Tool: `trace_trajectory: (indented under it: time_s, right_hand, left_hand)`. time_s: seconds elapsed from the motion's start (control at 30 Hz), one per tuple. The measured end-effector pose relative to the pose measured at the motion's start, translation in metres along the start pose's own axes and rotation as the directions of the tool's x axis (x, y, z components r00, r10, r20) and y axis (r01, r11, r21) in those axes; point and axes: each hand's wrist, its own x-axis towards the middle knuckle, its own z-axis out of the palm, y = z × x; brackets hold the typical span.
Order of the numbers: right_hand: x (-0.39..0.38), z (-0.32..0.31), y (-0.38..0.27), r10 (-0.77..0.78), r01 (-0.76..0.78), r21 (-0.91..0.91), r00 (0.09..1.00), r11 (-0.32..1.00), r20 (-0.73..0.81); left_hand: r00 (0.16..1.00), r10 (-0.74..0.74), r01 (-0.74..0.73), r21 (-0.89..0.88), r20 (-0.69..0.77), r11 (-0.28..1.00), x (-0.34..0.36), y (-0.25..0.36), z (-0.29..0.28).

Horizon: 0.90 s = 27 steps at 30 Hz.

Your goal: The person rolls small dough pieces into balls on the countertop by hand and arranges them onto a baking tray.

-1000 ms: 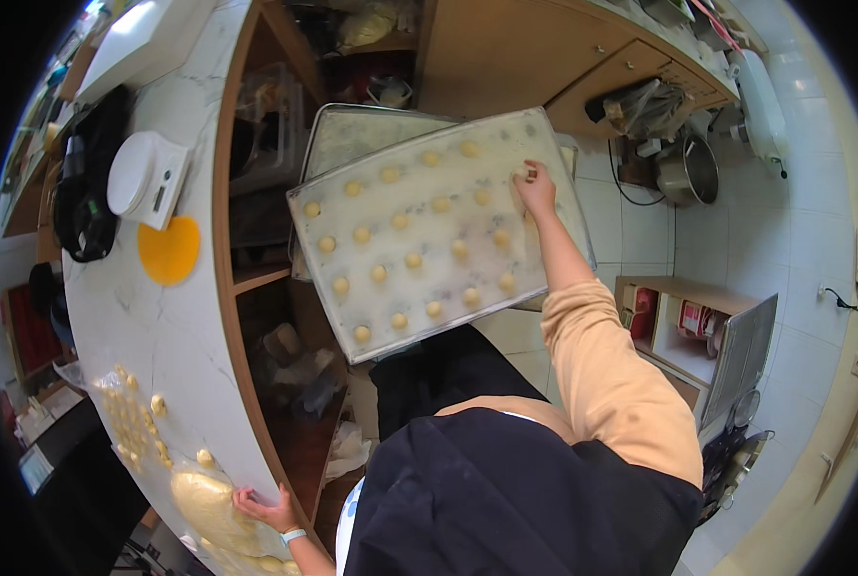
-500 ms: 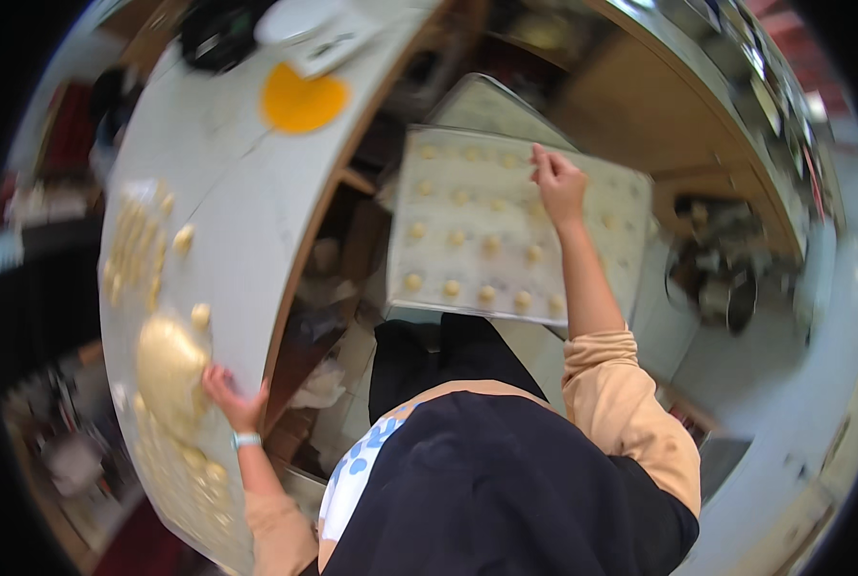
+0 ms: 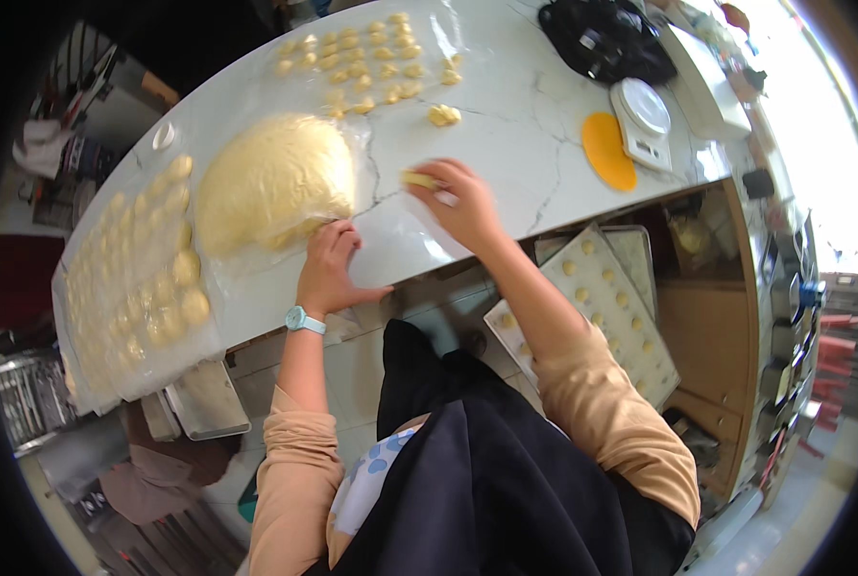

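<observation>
My left hand [image 3: 331, 267] rests at the table edge, its fingers against the near side of a big mound of dough [image 3: 275, 182] under clear plastic film. Its thumb is spread away, so the hand looks open. Over the marble-patterned table [image 3: 506, 144], my right hand [image 3: 462, 204] has a small piece of dough [image 3: 419, 180] between its fingers; it is slightly blurred. Just beyond it lies a single dough lump [image 3: 444, 115]. Rows of small dough pieces [image 3: 352, 58] sit farther back, and more film-covered dough balls [image 3: 145, 269] lie to the left of the mound.
At the right, a tray [image 3: 661, 389] with spaced dough balls stands below table height, partly behind my right forearm. A white scale [image 3: 645, 120], an orange-yellow scraper [image 3: 606, 152] and a black plastic bag [image 3: 602, 40] lie at the back right. Metal trays [image 3: 213, 403] are low at the left.
My view has turned from the tray back to the table. My right hand has moved from above the tray to the table and now holds a dough piece; my left hand stays by the mound.
</observation>
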Motion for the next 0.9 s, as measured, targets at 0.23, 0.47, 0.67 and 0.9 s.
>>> trace_trajectory:
  time_s: [0.23,0.47,0.67,0.9]
  right_hand:
    - [0.022,-0.065,0.049,-0.167,-0.037,-0.683,0.959,0.73,-0.23]
    - [-0.026,-0.063,0.047,-0.068,0.096,-0.316,0.993,0.944,0.097]
    - [0.041,-0.038,0.055,-0.019,-0.039,-0.481,0.993,0.876,-0.116]
    - [0.01,-0.092,0.062,-0.178,0.166,-0.662,0.983,0.731,0.05]
  left_hand:
    - [0.997,0.067,-0.061,-0.12,0.042,0.991,0.016,-0.003,0.008]
    - [0.998,0.052,-0.049,-0.122,0.026,0.991,0.009,-0.009,-0.001]
    - [0.997,0.058,-0.051,-0.134,0.051,0.99,0.017,-0.003,0.011]
    - [0.997,0.078,-0.077,-0.147,0.001,0.986,0.018,-0.009,0.004]
